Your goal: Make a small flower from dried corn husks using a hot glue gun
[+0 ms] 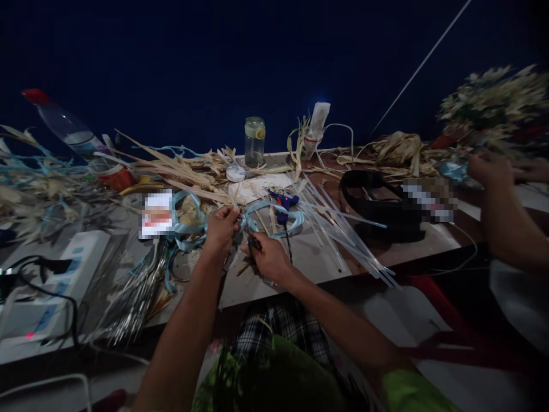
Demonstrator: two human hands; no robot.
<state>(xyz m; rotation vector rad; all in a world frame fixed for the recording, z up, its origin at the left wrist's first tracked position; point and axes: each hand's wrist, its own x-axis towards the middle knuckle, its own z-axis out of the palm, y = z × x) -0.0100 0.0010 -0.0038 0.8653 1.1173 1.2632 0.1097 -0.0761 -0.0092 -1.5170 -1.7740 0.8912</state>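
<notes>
My left hand (222, 230) is closed in a pinch near the middle of the table, with a light-blue ribbon (295, 222) running to its fingertips. A small pale bit also shows there, too blurred to name. Just to the right and lower, my right hand (272, 257) is closed around dark-handled scissors (254, 243). The scissors' blades point up toward the left hand. Beyond the right hand, a blue glue gun (283, 207) lies on the table, its cord running back toward me. Another loop of blue ribbon (187, 245) is left of my left hand.
Clear glue sticks (338, 229) spread to the right, beside a black headband-like object (381, 212). Dried husks (180, 174), a jar (254, 143) and a tilted bottle (64, 123) stand behind. Metal wires (139, 297) and a power strip (72, 280) lie left. Another person's hand (491, 169) is at right.
</notes>
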